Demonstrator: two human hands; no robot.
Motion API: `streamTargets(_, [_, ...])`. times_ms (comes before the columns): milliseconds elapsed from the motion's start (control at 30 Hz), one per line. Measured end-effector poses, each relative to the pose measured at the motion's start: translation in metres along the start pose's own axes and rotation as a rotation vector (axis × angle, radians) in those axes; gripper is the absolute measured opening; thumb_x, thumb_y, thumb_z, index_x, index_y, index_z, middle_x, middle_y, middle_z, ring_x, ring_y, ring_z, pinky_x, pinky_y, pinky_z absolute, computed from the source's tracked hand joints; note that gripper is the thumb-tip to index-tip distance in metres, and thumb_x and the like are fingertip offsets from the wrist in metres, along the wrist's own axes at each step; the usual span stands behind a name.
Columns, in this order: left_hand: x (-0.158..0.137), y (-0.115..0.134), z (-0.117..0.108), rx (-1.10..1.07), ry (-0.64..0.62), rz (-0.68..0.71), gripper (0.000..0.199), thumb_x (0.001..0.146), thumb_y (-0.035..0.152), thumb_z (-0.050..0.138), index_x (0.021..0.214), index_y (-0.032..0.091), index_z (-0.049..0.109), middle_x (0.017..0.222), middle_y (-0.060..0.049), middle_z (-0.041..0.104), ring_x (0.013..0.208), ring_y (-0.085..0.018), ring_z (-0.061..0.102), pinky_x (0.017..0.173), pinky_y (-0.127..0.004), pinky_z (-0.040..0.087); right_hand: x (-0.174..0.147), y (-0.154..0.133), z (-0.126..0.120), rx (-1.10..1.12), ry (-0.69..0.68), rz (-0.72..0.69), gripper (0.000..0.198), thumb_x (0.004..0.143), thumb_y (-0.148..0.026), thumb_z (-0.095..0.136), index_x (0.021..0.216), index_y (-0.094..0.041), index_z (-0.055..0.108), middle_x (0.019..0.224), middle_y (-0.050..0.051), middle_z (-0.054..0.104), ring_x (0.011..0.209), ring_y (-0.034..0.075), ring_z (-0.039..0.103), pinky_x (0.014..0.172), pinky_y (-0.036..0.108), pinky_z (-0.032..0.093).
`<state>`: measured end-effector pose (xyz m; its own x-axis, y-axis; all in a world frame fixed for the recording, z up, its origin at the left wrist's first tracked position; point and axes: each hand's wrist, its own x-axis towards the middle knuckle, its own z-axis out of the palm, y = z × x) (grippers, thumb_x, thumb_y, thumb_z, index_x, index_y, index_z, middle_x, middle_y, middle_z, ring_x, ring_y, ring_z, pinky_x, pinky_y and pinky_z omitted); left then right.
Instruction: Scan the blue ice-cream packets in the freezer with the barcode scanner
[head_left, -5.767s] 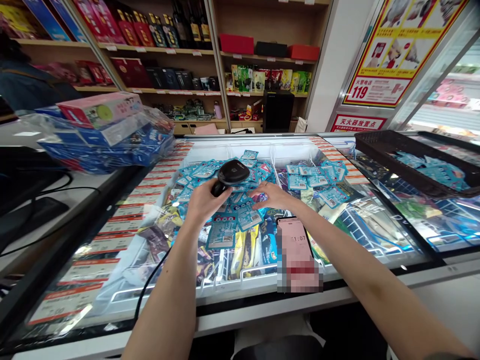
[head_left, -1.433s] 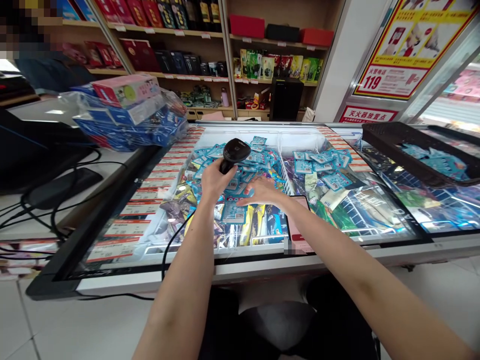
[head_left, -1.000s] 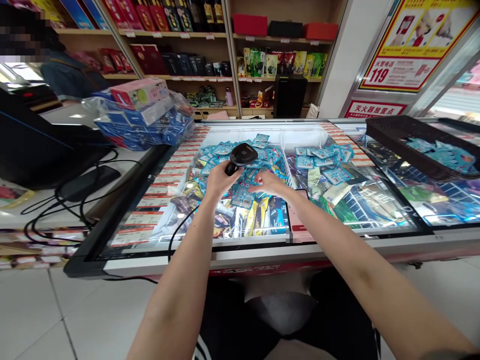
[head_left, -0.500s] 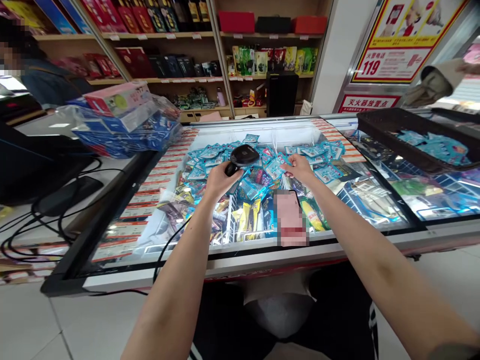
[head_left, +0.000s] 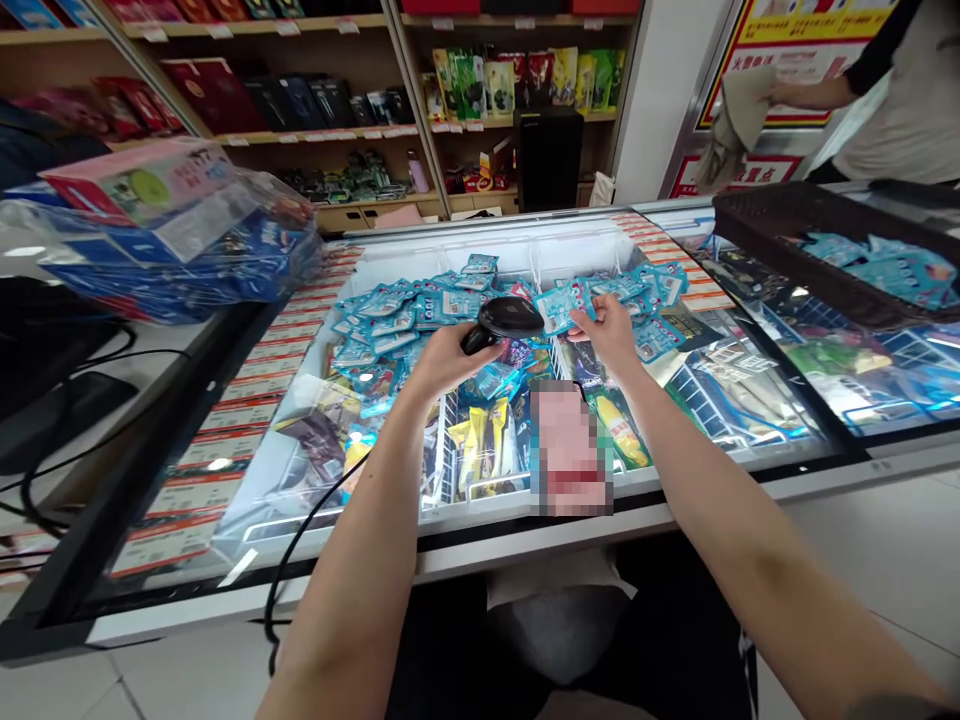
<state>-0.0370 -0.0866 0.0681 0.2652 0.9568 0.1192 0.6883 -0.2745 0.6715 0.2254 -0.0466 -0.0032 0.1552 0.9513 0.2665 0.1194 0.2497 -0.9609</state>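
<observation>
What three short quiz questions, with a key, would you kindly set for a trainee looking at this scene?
1. Which of the person's hands grips the black scanner?
2. True or false: the dark basket on the right has light-blue packets in it.
3. What do the fingers of the right hand pinch? A) a phone; B) a single blue packet; C) a pink box.

Key: 1. the left hand; 2. true; 3. B.

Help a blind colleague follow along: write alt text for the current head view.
A person's left hand holds a black scanner close to a blue packet pinched in the right hand, above a glass-topped freezer. Similar packets lie scattered there, and a pixelated phone rests near the front edge.
</observation>
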Motion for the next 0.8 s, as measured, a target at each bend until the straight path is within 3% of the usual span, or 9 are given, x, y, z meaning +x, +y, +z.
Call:
streamTargets(233, [-0.0018, 0.0013, -0.0039, -0.08, -0.055, -0.025, 0.039, 0.073, 0.055, 0.063, 0.081, 0.016, 0.062, 0.056, 0.0, 0.054, 0.05, -0.014, 0.053, 0.047, -0.024, 0.033, 0.0027, -0.008, 0.0028, 0.009, 0.024, -0.016, 0.057, 0.064, -0.065, 0.072, 0.096, -0.025, 0.047, 0.073, 0.0, 0.059, 0.069, 0.029, 0.071, 0.064, 0.048, 0.061])
streamTargets(600, [-0.0032, 0.005, -0.0038, 0.055, -0.068, 0.001, 0.038, 0.075, 0.054, 0.061, 0.081, 0.017, 0.063, 0.059, -0.001, 0.056, 0.051, -0.012, 0.048, 0.047, -0.025, 0.028, 0.0, -0.0099, 0.0049, 0.029, 0.035, 0.0, 0.061, 0.06, -0.07, 0.073, 0.092, -0.025, 0.049, 0.074, 0.002, 0.062, 0.067, 0.029, 0.07, 0.064, 0.05, 0.062])
streamTargets(800, [-0.0024, 0.0051, -0.0022, 0.078, -0.07, 0.002, 0.035, 0.075, 0.053, 0.061, 0.078, 0.018, 0.062, 0.059, 0.0, 0.055, 0.052, -0.011, 0.046, 0.048, -0.025, 0.027, -0.0005, -0.0073, 0.007, 0.018, 0.009, -0.01, 0.055, 0.065, -0.066, 0.072, 0.091, -0.025, 0.048, 0.075, 0.002, 0.061, 0.069, 0.029, 0.071, 0.065, 0.05, 0.061])
